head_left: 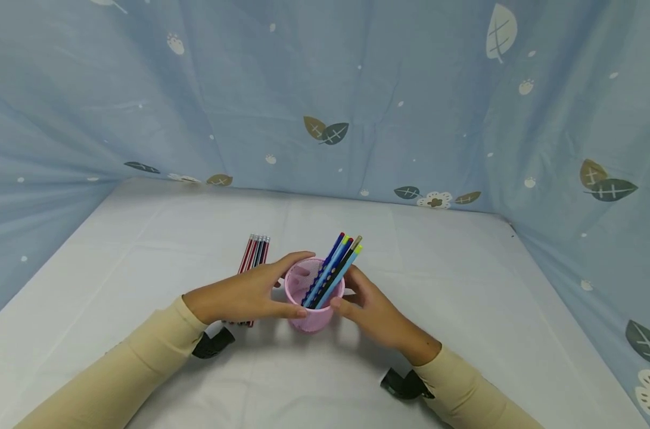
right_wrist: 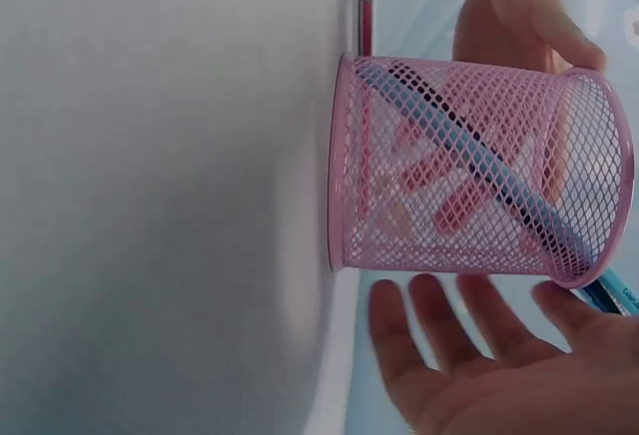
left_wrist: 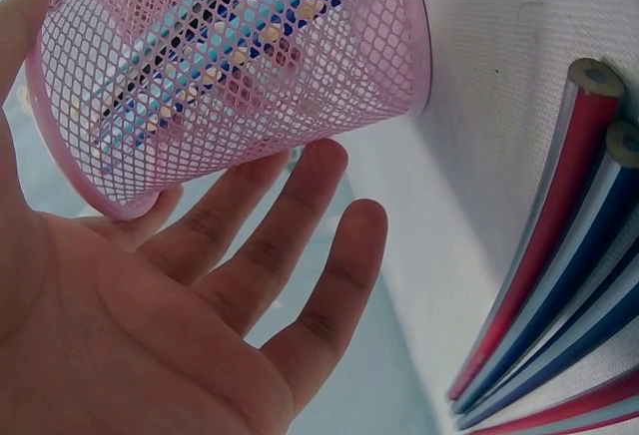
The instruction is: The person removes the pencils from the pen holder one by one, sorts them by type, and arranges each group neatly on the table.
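Observation:
A pink mesh pencil cup [head_left: 310, 322] stands upright on the table between both hands. Several pencils [head_left: 331, 271] in blue, light blue and black lean to the right inside it. My left hand [head_left: 249, 293] holds the cup by its rim, thumb in front and index finger behind; its other fingers [left_wrist: 324, 295] spread loosely beside the mesh. On the opposite side is my right hand [head_left: 375, 313], its thumb close to the rim. In the right wrist view its fingers [right_wrist: 394, 330] are relaxed, with a small gap to the mesh. Contact of that thumb is unclear.
Several red and dark striped pencils [head_left: 255, 253] lie side by side left of the cup, partly hidden under the left hand. A white cloth covers the table [head_left: 437, 274]. Behind it hangs a blue leaf-patterned curtain [head_left: 282, 77].

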{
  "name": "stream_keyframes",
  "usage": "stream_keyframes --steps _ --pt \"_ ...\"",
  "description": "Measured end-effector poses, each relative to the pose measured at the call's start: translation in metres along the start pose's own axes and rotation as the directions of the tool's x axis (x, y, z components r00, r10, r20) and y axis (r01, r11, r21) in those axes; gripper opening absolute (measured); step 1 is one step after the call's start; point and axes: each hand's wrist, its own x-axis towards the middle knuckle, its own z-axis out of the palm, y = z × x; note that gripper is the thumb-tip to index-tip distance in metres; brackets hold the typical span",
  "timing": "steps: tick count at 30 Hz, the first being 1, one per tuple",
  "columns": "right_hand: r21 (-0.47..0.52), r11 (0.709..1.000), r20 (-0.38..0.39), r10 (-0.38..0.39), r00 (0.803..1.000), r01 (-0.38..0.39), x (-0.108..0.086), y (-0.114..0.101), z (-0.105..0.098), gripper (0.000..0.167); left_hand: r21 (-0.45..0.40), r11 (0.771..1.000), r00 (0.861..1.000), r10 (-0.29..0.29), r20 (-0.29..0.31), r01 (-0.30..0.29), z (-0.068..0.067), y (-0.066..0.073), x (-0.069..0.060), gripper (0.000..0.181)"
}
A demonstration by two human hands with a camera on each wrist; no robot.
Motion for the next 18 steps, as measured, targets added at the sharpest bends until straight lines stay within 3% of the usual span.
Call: stream_keyframes --steps 4,10,18 --pt "0.010 1.000 -0.066 -0.006 0.998 0.007 0.0000 0.0013 -0.0012 0.061 0.001 1.000 1.000 -0.017 -0.008 0.017 0.0022 -0.0001 0.0001 0.091" --pt "-0.014 0.999 -0.125 -0.036 0.992 0.034 0.0000 0.0017 -0.0018 0.053 0.002 1.000 1.000 0.012 -0.002 -0.012 0.0027 -0.0020 0.0001 0.091" --pt "-0.056 0.996 -0.236 -0.075 0.969 0.063 -0.0018 -0.0033 -0.0029 0.037 0.023 1.000 1.000 0.006 -0.017 -0.006 0.0032 -0.0013 0.0011 0.091"
